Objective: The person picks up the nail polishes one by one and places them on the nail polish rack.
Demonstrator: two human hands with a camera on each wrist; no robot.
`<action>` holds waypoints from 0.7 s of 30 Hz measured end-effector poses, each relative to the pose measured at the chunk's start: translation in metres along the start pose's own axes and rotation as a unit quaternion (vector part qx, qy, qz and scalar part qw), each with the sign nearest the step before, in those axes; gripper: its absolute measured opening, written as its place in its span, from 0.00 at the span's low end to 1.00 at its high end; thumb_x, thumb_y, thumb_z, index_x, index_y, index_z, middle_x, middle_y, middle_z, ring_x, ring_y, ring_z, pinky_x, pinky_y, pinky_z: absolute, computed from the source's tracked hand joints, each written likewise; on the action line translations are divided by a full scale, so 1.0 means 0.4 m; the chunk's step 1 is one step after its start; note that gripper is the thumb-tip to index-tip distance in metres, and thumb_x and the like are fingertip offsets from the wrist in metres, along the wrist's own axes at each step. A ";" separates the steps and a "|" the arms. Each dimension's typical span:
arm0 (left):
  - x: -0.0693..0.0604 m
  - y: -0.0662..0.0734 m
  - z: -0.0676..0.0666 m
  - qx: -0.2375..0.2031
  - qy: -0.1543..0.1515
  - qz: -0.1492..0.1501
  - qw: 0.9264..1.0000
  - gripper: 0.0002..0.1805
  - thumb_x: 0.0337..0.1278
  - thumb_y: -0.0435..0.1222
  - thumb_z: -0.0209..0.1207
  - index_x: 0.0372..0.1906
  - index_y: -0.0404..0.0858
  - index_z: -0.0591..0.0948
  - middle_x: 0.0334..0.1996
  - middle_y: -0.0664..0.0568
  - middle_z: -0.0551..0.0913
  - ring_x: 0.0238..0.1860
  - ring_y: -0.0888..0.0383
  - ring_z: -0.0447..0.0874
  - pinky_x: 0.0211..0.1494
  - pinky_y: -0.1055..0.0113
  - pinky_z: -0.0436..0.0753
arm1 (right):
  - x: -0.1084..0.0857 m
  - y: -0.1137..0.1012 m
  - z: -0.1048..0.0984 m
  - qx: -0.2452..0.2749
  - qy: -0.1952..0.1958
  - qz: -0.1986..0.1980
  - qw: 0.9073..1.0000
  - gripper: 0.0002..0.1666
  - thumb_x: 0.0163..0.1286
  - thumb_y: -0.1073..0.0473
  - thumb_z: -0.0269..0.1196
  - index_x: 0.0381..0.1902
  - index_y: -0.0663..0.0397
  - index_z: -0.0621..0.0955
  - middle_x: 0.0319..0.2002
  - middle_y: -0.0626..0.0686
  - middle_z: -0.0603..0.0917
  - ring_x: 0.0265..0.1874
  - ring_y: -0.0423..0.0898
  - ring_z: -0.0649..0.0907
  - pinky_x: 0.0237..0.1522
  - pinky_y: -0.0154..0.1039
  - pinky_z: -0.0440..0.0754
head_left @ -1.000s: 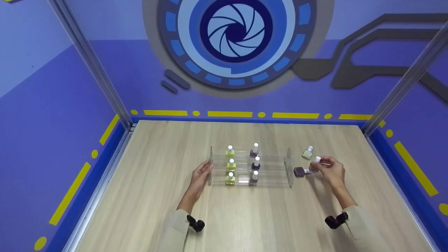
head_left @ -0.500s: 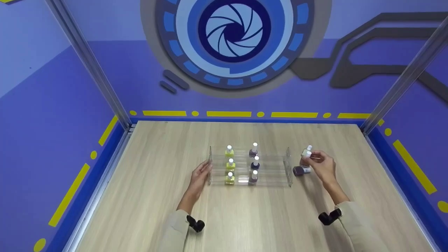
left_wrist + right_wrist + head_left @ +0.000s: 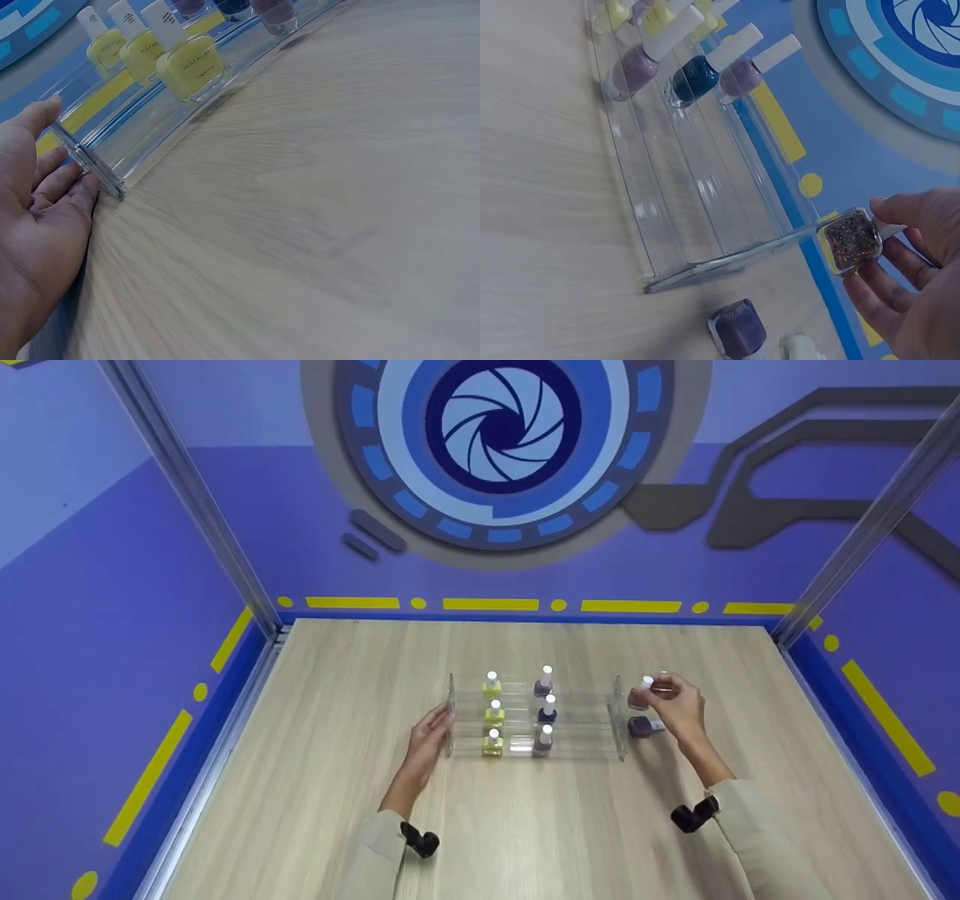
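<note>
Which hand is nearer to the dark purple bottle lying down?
Right. The right hand is raised near the dark purple bottle; the left hand touches the opposite end of the rack.

Behind: blue-purple printed wall (image 3: 247,510) with large round blue-and-white aperture emblem (image 3: 503,430), grey-brown angular bands (image 3: 671,506) at right, row of yellow dashes and dots (image 3: 491,604) along foot. In corners: silver metal posts (image 3: 195,502). Below: pale wood-grain tabletop (image 3: 487,825), dark blue strip (image 3: 420,616) along back edge.

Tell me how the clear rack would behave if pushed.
The clear rack would probably stay stiff, since it looks flat-sided and straight-edged. It may be light for its size, being thin-walled and open. The tall-capped bottles standing on it might wobble or tip.
</note>
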State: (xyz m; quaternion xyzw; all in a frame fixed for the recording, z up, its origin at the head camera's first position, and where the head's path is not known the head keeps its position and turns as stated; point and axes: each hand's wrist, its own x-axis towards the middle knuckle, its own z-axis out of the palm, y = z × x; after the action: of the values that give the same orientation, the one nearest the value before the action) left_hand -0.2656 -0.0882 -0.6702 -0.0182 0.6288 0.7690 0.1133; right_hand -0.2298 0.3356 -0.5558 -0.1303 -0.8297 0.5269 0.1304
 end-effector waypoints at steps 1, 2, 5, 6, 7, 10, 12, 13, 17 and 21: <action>0.001 0.000 0.000 -0.001 0.002 0.000 1.000 0.35 0.73 0.48 0.59 0.76 0.38 0.67 0.74 0.42 0.71 0.77 0.48 0.67 0.82 0.54 0.65 | 0.002 -0.004 0.004 0.000 -0.003 -0.003 1.000 0.20 0.64 0.62 0.73 0.50 0.67 0.82 0.46 0.61 0.89 0.34 0.26 0.82 0.39 0.18 0.79; 0.001 0.001 0.000 -0.001 0.004 0.001 1.000 0.34 0.73 0.48 0.59 0.76 0.38 0.67 0.74 0.42 0.71 0.77 0.48 0.67 0.82 0.54 0.65 | 0.004 -0.007 0.008 -0.001 -0.006 -0.007 1.000 0.20 0.64 0.63 0.73 0.50 0.67 0.82 0.46 0.62 0.88 0.34 0.26 0.82 0.39 0.18 0.80; 0.002 0.001 0.000 0.004 0.003 0.005 1.000 0.33 0.73 0.47 0.59 0.75 0.37 0.68 0.74 0.41 0.71 0.77 0.48 0.67 0.82 0.53 0.65 | 0.008 -0.014 0.016 0.001 -0.013 -0.016 1.000 0.19 0.64 0.64 0.73 0.49 0.68 0.82 0.46 0.64 0.88 0.33 0.25 0.82 0.38 0.19 0.81; 0.003 0.001 0.000 0.005 0.000 0.008 1.000 0.33 0.74 0.47 0.58 0.75 0.36 0.68 0.74 0.40 0.71 0.77 0.47 0.67 0.82 0.53 0.65 | 0.009 -0.017 0.018 0.000 -0.013 -0.017 1.000 0.19 0.63 0.64 0.73 0.49 0.68 0.82 0.46 0.64 0.88 0.33 0.25 0.82 0.38 0.19 0.81; 0.002 0.001 0.001 0.002 -0.003 0.006 1.000 0.32 0.74 0.46 0.59 0.75 0.36 0.68 0.74 0.40 0.71 0.77 0.47 0.67 0.82 0.53 0.65 | 0.007 -0.017 0.018 0.000 -0.013 -0.016 1.000 0.19 0.64 0.64 0.73 0.49 0.68 0.82 0.46 0.63 0.88 0.33 0.25 0.82 0.38 0.19 0.82; 0.001 0.000 0.000 -0.005 -0.011 0.010 1.000 0.32 0.75 0.44 0.58 0.75 0.35 0.67 0.75 0.38 0.70 0.77 0.46 0.66 0.83 0.53 0.64 | 0.004 -0.021 0.023 0.005 -0.014 -0.014 1.000 0.19 0.64 0.64 0.73 0.49 0.68 0.82 0.45 0.62 0.89 0.33 0.24 0.82 0.38 0.20 0.83; 0.002 0.001 -0.001 -0.013 -0.014 0.010 1.000 0.32 0.75 0.43 0.58 0.75 0.35 0.67 0.75 0.38 0.69 0.77 0.46 0.66 0.83 0.54 0.64 | 0.007 -0.025 0.028 0.009 -0.018 -0.014 1.000 0.20 0.64 0.62 0.73 0.50 0.67 0.82 0.46 0.62 0.88 0.34 0.25 0.83 0.38 0.20 0.83; 0.001 0.001 -0.001 -0.012 -0.014 0.010 1.000 0.32 0.75 0.43 0.58 0.75 0.35 0.67 0.75 0.38 0.69 0.77 0.46 0.66 0.83 0.55 0.64 | 0.009 -0.029 0.032 0.011 -0.020 -0.016 1.000 0.20 0.64 0.62 0.73 0.50 0.67 0.82 0.46 0.63 0.88 0.34 0.25 0.83 0.39 0.21 0.84; -0.002 0.001 -0.003 -0.008 -0.012 0.007 1.000 0.32 0.74 0.44 0.58 0.76 0.35 0.67 0.74 0.39 0.70 0.77 0.46 0.66 0.82 0.55 0.65 | 0.019 -0.043 0.050 0.017 -0.022 -0.020 0.999 0.19 0.64 0.62 0.73 0.48 0.67 0.82 0.46 0.63 0.89 0.35 0.26 0.84 0.38 0.21 0.84; 0.000 0.000 -0.003 -0.013 -0.007 0.010 1.000 0.32 0.74 0.43 0.59 0.75 0.35 0.67 0.74 0.39 0.71 0.77 0.46 0.67 0.82 0.54 0.65 | 0.026 -0.058 0.071 0.028 -0.023 -0.024 0.999 0.19 0.63 0.62 0.74 0.48 0.66 0.82 0.45 0.61 0.88 0.35 0.29 0.84 0.39 0.21 0.83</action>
State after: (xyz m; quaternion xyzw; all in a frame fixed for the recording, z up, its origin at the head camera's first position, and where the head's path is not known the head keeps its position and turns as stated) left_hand -0.2656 -0.0894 -0.6704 -0.0077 0.6177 0.7786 0.1100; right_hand -0.2512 0.3059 -0.5457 -0.0942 -0.8200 0.5499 0.1275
